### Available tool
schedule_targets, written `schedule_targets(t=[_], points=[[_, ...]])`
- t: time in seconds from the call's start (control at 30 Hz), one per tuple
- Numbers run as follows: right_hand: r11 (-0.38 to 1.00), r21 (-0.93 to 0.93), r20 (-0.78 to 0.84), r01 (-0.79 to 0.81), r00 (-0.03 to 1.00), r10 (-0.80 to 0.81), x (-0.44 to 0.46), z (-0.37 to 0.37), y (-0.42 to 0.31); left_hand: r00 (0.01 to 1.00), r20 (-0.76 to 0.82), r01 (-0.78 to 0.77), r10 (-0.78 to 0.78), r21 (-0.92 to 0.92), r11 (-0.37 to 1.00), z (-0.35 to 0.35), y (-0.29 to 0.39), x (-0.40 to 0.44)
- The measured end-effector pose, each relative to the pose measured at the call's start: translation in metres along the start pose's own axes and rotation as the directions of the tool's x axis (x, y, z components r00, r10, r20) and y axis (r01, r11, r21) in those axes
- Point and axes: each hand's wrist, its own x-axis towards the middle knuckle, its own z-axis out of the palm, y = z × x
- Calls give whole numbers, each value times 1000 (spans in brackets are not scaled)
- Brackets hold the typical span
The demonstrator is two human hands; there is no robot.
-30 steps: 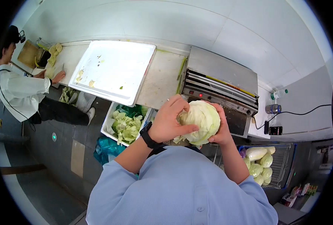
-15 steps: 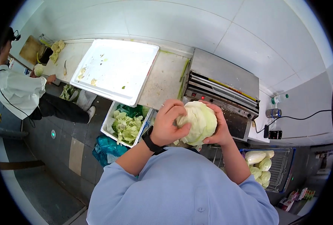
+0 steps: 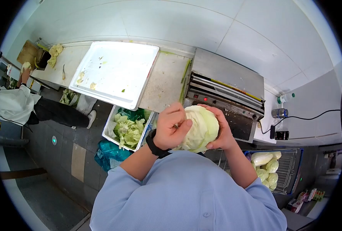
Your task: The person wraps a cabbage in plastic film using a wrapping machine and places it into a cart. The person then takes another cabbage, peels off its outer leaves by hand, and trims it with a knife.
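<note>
A pale green cabbage (image 3: 200, 129) is held in front of my chest. My right hand (image 3: 223, 133) is wrapped round its right side, with the thumb low and the fingers over the top. My left hand (image 3: 172, 127), with a dark band at the wrist, is closed at the cabbage's left side. Its fingers are curled and the thumb is pressed against them. Whatever lies inside that pinch is hidden from view.
A white tray (image 3: 115, 73) rests on the counter, left of a wrapping machine (image 3: 224, 96). Below stands a white box (image 3: 108, 129) of loose leaves. Wrapped cabbages (image 3: 272, 165) sit in a basket at right. Far left, a co-worker (image 3: 15, 104) holds a vegetable.
My left hand's fingers have curled tighter and its thumb has drawn in. The cabbage has shifted slightly left and tilted. The co-worker has moved left and raised a vegetable.
</note>
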Motion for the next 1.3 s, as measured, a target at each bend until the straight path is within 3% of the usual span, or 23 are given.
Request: schedule_targets(t=[0.1,0.3,0.4,0.47,0.53,0.57,0.67,0.7,0.77,0.87,1.0,1.1,1.3], points=[[996,83,-28,-24,999,27,0,3,3,996,-35,-87,86,-20,996,-1,0,2],[927,362,-199,-97,964,179,0,20,-1,941,-328,-162,83,-224,961,4,-11,-1],[868,490,-257,-85,937,237,-2,17,8,857,-510,-251,70,-295,922,-20,-3,-4],[817,572,-283,-75,917,282,-5,10,8,848,-530,-97,18,-122,988,-57,-7,-17],[879,474,-303,-52,928,218,-6,1,6,888,-450,194,-91,189,963,-100,-14,-37],[905,423,-313,-38,931,186,-6,-2,6,900,-415,306,-134,381,872,-113,-18,-42],[930,361,-343,-75,916,207,-1,9,-7,974,-225,210,-39,816,539,-119,-17,-54],[928,359,-320,-102,920,225,0,11,-4,965,-242,243,-96,699,673,-101,-2,-46],[921,353,-259,-165,929,265,2,16,3,999,1,39,-47,565,824,-74,13,-29],[900,373,-207,-224,926,316,3,31,7,910,327,-395,255,499,771,-39,17,3],[901,361,-203,-240,923,327,5,39,-2,843,211,-532,495,469,705,-30,-4,-2],[896,354,-191,-266,918,348,0,35,-2,838,218,-542,500,436,719,-26,-6,-1],[893,336,-157,-299,917,367,-4,36,-2,803,400,-564,442,267,781,-30,-3,16]])
